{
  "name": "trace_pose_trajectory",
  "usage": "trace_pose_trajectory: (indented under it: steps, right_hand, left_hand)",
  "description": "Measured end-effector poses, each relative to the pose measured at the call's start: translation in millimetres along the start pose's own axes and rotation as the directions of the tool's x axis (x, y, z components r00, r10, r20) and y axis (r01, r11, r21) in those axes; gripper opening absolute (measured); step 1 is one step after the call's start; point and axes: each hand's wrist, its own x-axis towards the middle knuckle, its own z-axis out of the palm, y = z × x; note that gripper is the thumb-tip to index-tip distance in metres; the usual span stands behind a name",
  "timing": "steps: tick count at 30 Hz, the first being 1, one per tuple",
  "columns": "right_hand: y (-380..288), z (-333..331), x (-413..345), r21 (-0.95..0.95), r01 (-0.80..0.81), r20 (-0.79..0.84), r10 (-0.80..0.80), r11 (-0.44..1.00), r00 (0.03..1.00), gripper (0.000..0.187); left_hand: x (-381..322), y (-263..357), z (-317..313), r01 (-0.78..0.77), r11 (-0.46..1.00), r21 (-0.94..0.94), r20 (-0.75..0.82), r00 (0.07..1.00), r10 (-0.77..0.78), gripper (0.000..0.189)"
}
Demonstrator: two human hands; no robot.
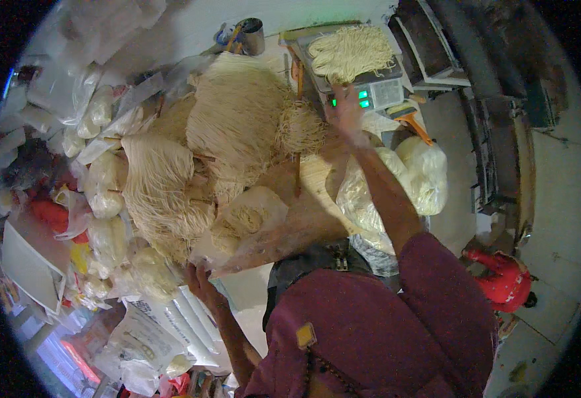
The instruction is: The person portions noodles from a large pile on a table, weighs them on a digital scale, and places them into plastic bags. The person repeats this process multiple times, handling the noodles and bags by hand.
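Note:
My right hand, blurred, is in front of the lit green display of a digital scale. Its fingers point at a pile of pale fresh noodles on the scale's pan, and I see nothing held in it. Low on the left, my left hand is at the edge of a clear plastic bag on the brown tabletop. Whether its fingers pinch the film cannot be made out. Some noodles lie in or under that bag. Beyond it, long noodles hang or lie in thick heaps, with stick ends poking out.
Bagged noodles sit at the table's right, below an orange-handled scraper or brush. More bagged bundles crowd the left side. A dark metal cup stands at the back. A person in red is on the right.

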Motion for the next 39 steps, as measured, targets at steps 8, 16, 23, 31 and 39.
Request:
trace_pose_trajectory:
  steps: [8, 16, 23, 31, 39]
  right_hand:
    - [80, 24, 44, -0.099, 0.218, 0.097, -0.209, 0.971, 0.973, 0.067]
    - [110, 7, 23, 0.352, 0.035, 0.122, -0.083, 0.935, 0.989, 0.047]
    - [53, -80, -143, 0.408, 0.069, 0.21, -0.167, 0.911, 0.963, 0.039]
    - [42, -132, -156, 0.507, 0.207, 0.363, -0.425, 0.837, 0.829, 0.075]
    - [30, -14, -117, 0.841, 0.073, 0.48, -0.801, 0.537, 0.358, 0.056]
  left_hand:
    - [-41, 56, 42, -0.081, 0.964, 0.254, -0.171, 0.977, 0.127, 0.018]
    - [-43, 46, 200, 0.158, 0.987, 0.014, 0.42, 0.895, -0.149, 0.026]
    - [-64, 25, 420, 0.965, 0.257, 0.052, 0.952, 0.03, -0.304, 0.059]
    - [-48, -53, 392, 0.582, 0.703, 0.409, 0.809, 0.125, -0.575, 0.024]
    - [-12, 72, 285, -0.147, 0.767, 0.625, 0.773, 0.259, -0.58, 0.03]
